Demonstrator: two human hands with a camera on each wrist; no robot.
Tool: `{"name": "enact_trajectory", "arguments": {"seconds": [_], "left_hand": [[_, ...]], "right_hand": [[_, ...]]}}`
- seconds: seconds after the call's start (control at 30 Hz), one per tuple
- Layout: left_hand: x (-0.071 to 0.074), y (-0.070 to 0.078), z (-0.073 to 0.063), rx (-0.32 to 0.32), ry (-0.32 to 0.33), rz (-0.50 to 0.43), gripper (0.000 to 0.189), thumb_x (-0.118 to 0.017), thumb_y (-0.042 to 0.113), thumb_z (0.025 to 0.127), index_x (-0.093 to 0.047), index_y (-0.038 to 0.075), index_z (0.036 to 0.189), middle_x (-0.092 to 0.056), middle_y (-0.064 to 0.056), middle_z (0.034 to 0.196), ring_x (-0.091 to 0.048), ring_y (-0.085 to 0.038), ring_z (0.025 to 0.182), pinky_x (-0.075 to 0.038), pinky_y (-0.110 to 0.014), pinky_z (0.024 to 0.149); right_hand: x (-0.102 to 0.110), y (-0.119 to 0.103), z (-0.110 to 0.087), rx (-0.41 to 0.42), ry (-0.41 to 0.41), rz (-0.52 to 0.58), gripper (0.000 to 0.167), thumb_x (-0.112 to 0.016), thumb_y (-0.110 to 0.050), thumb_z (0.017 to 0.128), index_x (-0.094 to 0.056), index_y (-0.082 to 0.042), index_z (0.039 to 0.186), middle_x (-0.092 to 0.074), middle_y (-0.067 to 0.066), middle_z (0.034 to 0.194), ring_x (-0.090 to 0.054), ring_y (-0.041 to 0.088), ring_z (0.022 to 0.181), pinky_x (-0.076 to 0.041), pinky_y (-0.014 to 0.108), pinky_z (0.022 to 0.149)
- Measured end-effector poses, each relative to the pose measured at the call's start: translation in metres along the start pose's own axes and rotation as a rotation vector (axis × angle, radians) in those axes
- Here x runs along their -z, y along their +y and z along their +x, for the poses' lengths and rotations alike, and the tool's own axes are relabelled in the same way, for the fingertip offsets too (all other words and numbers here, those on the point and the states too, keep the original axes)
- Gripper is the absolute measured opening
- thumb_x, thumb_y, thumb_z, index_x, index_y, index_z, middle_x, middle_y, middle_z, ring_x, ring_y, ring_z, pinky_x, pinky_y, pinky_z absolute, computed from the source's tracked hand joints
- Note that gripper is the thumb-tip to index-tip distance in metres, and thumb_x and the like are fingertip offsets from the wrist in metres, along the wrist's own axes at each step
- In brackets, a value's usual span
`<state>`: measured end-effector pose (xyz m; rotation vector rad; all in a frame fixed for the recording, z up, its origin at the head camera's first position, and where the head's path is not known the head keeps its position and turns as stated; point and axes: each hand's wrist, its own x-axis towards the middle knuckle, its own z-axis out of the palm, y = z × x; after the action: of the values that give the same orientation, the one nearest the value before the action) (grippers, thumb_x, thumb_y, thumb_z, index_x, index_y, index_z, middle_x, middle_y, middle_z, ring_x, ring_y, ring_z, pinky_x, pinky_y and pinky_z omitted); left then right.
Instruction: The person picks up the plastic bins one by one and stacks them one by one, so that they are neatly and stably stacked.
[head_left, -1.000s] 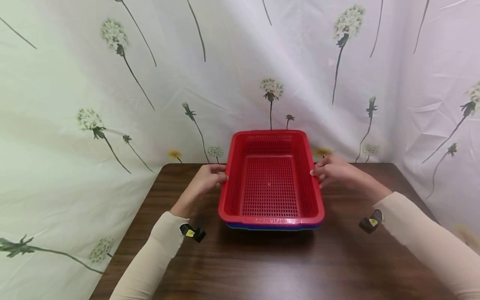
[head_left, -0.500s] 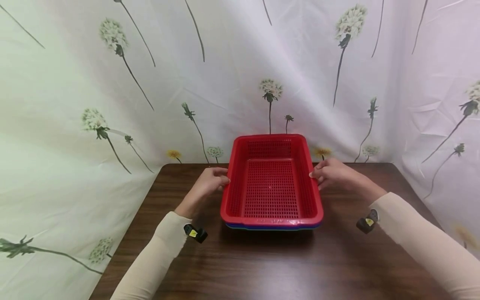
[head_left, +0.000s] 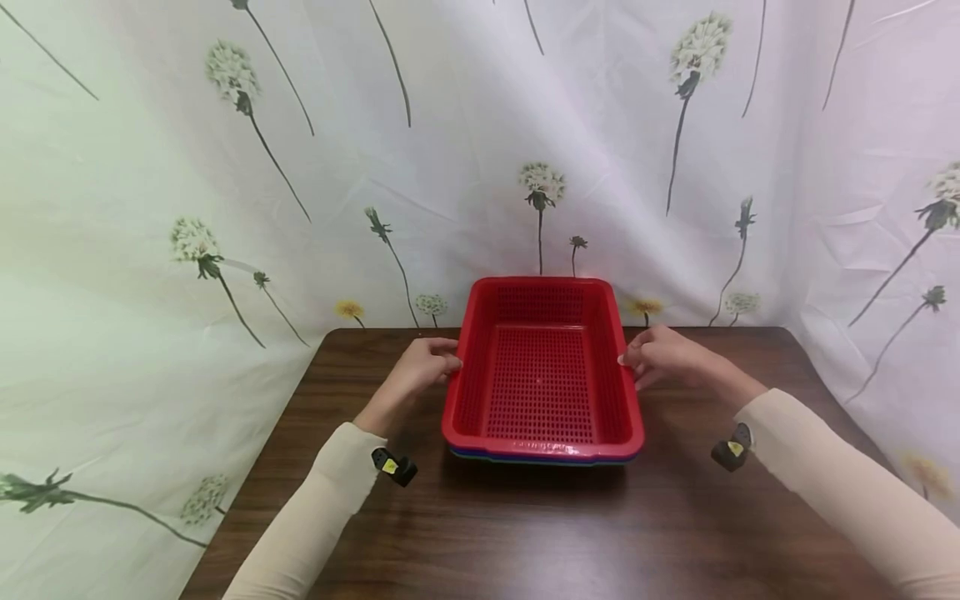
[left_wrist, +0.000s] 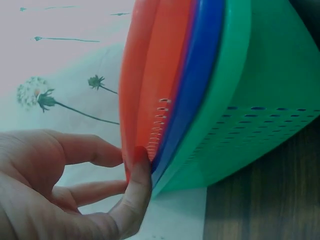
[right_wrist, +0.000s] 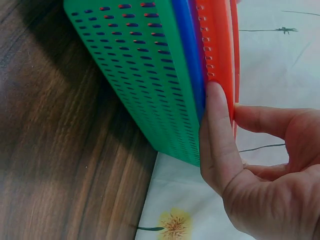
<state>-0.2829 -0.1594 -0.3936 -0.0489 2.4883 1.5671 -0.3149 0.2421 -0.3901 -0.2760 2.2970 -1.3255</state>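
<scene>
A red perforated plastic basket [head_left: 540,392] sits on top of a nested stack in the middle of the head view. Below its rim, the left wrist view shows the edge of a blue basket [left_wrist: 200,65] and a green basket [left_wrist: 280,65] at the bottom. My left hand [head_left: 420,367] pinches the red rim at the left side, thumb and fingertips on either side of it. On the opposite side my right hand [head_left: 666,354] pinches the red rim too, with fingers tucked under it beside the blue edge, as the right wrist view shows.
The stack is over a dark wood-grain table [head_left: 525,533], towards its back edge. Behind and beside the table hangs a white cloth [head_left: 465,150] printed with dandelions. A small black device [head_left: 395,467] is strapped at the left wrist, another [head_left: 731,450] at the right.
The red basket's far edge has come down in the head view, and its front rim sits closer over the blue one. Both hands have moved slightly down with it, keeping their hold.
</scene>
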Motion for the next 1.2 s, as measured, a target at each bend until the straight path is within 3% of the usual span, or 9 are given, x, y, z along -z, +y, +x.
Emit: {"name": "enact_trajectory", "arguments": {"seconds": [0.1, 0.33, 0.47, 0.9, 1.07, 1.2], "left_hand": [[0.002, 0.001, 0.000, 0.008, -0.004, 0.016, 0.044, -0.064, 0.011, 0.101, -0.062, -0.003, 0.142, -0.075, -0.021, 0.120, -0.076, -0.022, 0.096, -0.066, -0.037, 0.089], [0.001, -0.004, 0.003, 0.020, -0.074, -0.018, 0.046, -0.064, 0.008, 0.103, -0.056, -0.008, 0.145, -0.073, -0.025, 0.122, -0.077, -0.027, 0.101, -0.067, -0.042, 0.088], [-0.001, -0.005, 0.005, 0.017, -0.080, -0.036, 0.046, -0.064, 0.007, 0.103, -0.055, -0.008, 0.146, -0.074, -0.025, 0.117, -0.077, -0.026, 0.095, -0.066, -0.047, 0.089], [-0.008, -0.003, 0.005, -0.010, -0.099, -0.039, 0.046, -0.065, 0.007, 0.102, -0.057, -0.007, 0.146, -0.076, -0.025, 0.115, -0.078, -0.023, 0.092, -0.065, -0.049, 0.092], [-0.010, -0.004, 0.005, -0.018, -0.112, -0.038, 0.047, -0.065, 0.006, 0.102, -0.056, -0.009, 0.146, -0.075, -0.026, 0.117, -0.079, -0.026, 0.096, -0.066, -0.047, 0.091], [-0.003, -0.003, 0.007, -0.042, -0.119, 0.025, 0.046, -0.064, 0.011, 0.104, -0.056, -0.007, 0.146, -0.075, -0.025, 0.120, -0.078, -0.035, 0.105, -0.066, -0.045, 0.090]], "right_hand": [[-0.001, -0.003, -0.001, -0.011, 0.021, -0.038, 0.024, -0.055, -0.007, 0.105, -0.063, 0.014, 0.113, -0.075, 0.021, 0.105, -0.078, 0.023, 0.084, -0.066, 0.050, 0.087], [-0.004, -0.010, -0.002, -0.053, 0.099, -0.275, 0.025, -0.065, -0.015, 0.104, -0.064, 0.009, 0.112, -0.074, 0.021, 0.097, -0.078, 0.020, 0.074, -0.068, 0.040, 0.072], [-0.007, -0.009, -0.001, -0.060, 0.086, -0.259, 0.029, -0.065, -0.013, 0.105, -0.060, 0.012, 0.119, -0.074, 0.023, 0.101, -0.078, 0.020, 0.075, -0.068, 0.041, 0.075], [0.000, -0.006, -0.007, -0.086, 0.094, -0.298, 0.029, -0.064, -0.012, 0.103, -0.058, 0.011, 0.120, -0.072, 0.023, 0.103, -0.077, 0.022, 0.077, -0.068, 0.040, 0.073], [0.001, -0.004, -0.009, -0.087, 0.082, -0.315, 0.027, -0.065, -0.013, 0.103, -0.059, 0.009, 0.116, -0.072, 0.022, 0.100, -0.077, 0.021, 0.074, -0.068, 0.038, 0.069], [0.008, -0.006, -0.011, -0.068, 0.085, -0.368, 0.025, -0.064, -0.017, 0.105, -0.063, 0.008, 0.110, -0.073, 0.020, 0.095, -0.077, 0.022, 0.072, -0.068, 0.040, 0.070]]}}
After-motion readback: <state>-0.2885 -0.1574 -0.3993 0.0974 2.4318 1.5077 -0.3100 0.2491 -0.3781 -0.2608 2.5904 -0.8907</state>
